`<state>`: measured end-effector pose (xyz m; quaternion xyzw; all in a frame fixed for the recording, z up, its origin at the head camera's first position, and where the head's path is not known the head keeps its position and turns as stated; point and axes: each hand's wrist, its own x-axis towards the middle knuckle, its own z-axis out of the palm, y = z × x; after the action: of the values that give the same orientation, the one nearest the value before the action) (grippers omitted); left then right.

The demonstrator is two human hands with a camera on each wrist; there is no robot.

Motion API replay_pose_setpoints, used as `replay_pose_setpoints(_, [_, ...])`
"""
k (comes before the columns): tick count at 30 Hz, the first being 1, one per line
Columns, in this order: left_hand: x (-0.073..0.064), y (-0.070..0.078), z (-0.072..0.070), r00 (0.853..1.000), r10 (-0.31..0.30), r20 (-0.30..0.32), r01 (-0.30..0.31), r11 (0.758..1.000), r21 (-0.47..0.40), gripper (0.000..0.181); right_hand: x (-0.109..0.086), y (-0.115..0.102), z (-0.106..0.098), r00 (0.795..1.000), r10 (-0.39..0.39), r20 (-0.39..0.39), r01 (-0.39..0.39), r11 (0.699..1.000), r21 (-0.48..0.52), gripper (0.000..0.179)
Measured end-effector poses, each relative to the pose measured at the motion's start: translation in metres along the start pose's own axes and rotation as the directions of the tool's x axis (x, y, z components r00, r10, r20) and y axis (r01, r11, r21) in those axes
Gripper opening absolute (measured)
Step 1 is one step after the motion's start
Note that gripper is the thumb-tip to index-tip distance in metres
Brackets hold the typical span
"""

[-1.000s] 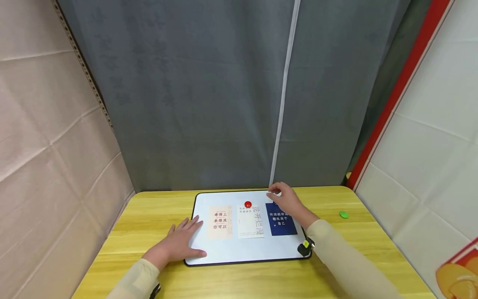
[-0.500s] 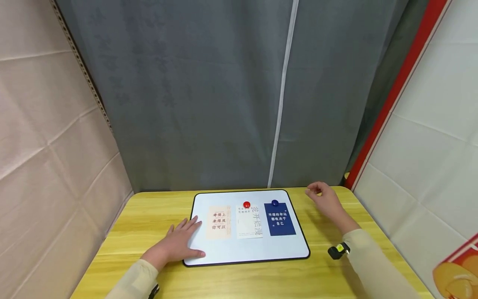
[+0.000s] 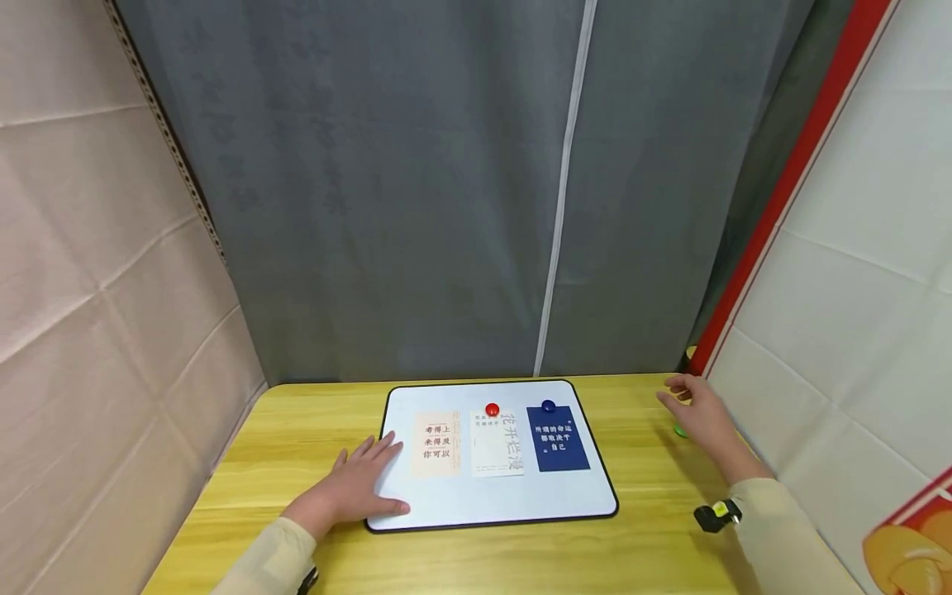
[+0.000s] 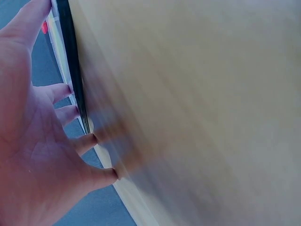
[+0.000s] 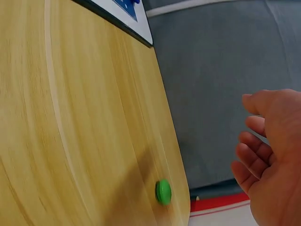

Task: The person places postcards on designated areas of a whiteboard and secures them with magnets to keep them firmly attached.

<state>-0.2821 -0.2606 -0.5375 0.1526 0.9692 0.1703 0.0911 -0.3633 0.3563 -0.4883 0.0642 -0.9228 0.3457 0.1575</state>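
A whiteboard (image 3: 491, 504) with a black rim lies on the wooden table. My left hand (image 3: 353, 487) rests with spread fingers on the board's left edge, thumb and fingertips at the rim. Three cards lie in a row on it: a cream card (image 3: 437, 445), a white card (image 3: 497, 446) under a red round magnet (image 3: 492, 410), and a navy card (image 3: 558, 440) under a dark blue magnet (image 3: 548, 406). Over the table to the right hovers my right hand (image 3: 702, 417), fingers loosely bent and holding nothing. Beneath it sits a green round magnet (image 5: 163, 191), partly hidden in the head view.
A grey curtain (image 3: 416, 207) hangs behind the table's far edge. Pale cloth walls (image 3: 119, 330) stand at the left, and a white panel with a red border (image 3: 855, 347) closes off the right side.
My right hand has left the blue magnet on the navy card and moved right, over to the green magnet. The left hand keeps its place on the board.
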Motion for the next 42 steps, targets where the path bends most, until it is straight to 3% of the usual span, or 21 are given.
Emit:
replay_pose_setpoints(9, [0.001,-0.001,0.002,1.0,-0.001,0.001,0.001,1.0,0.003,0.117,-0.003,0.017,-0.008,1.0,0.005,-0.012,-0.006,1.0,-0.026,0.04])
replay_pose_setpoints(16, [0.002,-0.001,0.001,1.0,0.001,0.011,-0.001,1.0,0.009,0.118,-0.007,0.034,-0.009,0.984,0.105,0.143,-0.106,0.994,0.001,0.061])
replay_pose_setpoints(20, [0.002,-0.002,0.002,1.0,0.004,0.008,-0.004,1.0,0.011,0.118,-0.011,0.051,-0.007,0.974,0.134,0.182,-0.133,0.991,-0.016,0.069])
replay_pose_setpoints(30, [0.0,0.0,0.0,1.0,-0.007,0.009,0.007,1.0,-0.001,0.117,-0.017,0.077,-0.004,0.976,0.11,0.189,-0.099,0.993,-0.065,0.073])
replay_pose_setpoints(37, [-0.003,0.005,-0.005,1.0,-0.003,0.016,0.003,1.0,-0.017,0.116,-0.019,0.087,0.003,0.989,0.046,0.138,-0.024,0.988,-0.153,0.067])
replay_pose_setpoints(42, [-0.003,0.004,-0.004,1.0,0.0,0.018,0.001,1.0,-0.012,0.116,-0.021,0.09,0.005,0.991,0.045,0.124,-0.023,0.985,-0.173,0.063])
